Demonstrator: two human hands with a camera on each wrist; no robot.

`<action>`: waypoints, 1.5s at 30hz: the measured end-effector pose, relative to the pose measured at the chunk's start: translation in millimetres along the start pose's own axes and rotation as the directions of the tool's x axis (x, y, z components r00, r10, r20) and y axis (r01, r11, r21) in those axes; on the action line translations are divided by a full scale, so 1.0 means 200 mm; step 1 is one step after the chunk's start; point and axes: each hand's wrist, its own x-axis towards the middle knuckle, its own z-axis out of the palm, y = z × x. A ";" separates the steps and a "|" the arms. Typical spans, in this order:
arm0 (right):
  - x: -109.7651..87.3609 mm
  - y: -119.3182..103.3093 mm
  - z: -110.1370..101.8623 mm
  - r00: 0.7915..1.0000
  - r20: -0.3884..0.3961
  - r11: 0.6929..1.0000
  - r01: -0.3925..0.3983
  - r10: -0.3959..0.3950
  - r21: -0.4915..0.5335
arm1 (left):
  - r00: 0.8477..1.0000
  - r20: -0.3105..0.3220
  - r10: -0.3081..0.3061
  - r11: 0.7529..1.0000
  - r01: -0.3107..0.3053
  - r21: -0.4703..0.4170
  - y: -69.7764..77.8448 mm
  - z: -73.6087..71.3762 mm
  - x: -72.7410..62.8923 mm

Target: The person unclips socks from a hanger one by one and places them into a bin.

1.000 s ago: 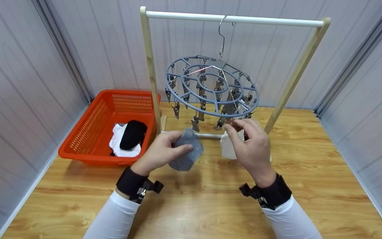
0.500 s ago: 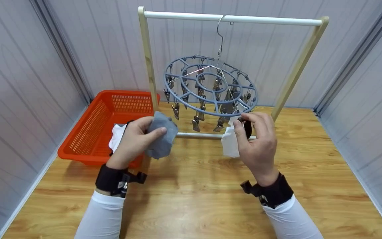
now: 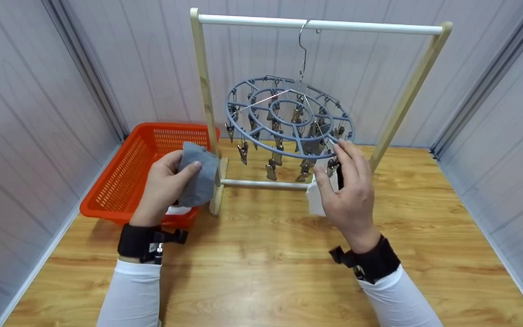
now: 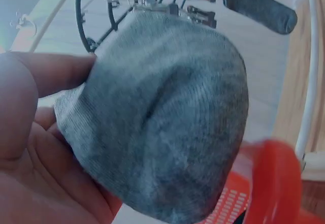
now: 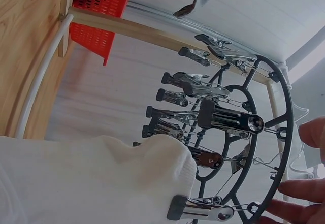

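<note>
My left hand [image 3: 161,188] pinches a small grey sock [image 3: 201,175] between thumb and fingers, above the right side of the red basket [image 3: 102,211]. Ribbed knit shows on this sock in the left wrist view. My right hand [image 3: 350,200] is beside the near right rim of a round clip hanger [image 3: 261,146], fingers spread and uncurled. Its fingertips are at the outer ring in the right wrist view; whether they touch it I cannot tell. A white sock [image 5: 101,178] hangs there from a metal clip [image 5: 203,209]. Another grey sock [image 4: 260,6] hangs farther back.
The hanger hooks onto the white top bar [image 3: 370,27] of a wooden-sided rack, with several clips dangling below it. A lower white bar [image 3: 261,184] crosses near the floor. White cloth [image 3: 178,210] shows in the basket. Something dark [image 3: 340,176] hangs behind my right fingers.
My left hand has carried the grey sock left and up, from in front of the rack to over the basket. My right hand's fingers have spread and risen to the hanger's rim.
</note>
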 end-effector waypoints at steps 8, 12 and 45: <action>-0.01 0.00 0.01 1.000 0.027 1.000 0.002 -0.001 -0.016 | 0.995 -0.075 -0.061 0.979 0.074 0.192 -0.06 -0.04 0.03; -0.01 0.00 0.02 0.999 0.029 1.000 0.017 -0.017 -0.008 | 0.995 -0.051 -0.088 0.962 0.098 0.254 -0.08 -0.07 0.03; -0.02 -0.04 0.00 0.999 0.031 0.999 0.028 -0.029 0.015 | 0.997 0.072 -0.001 0.994 -0.006 0.107 0.05 0.16 -0.03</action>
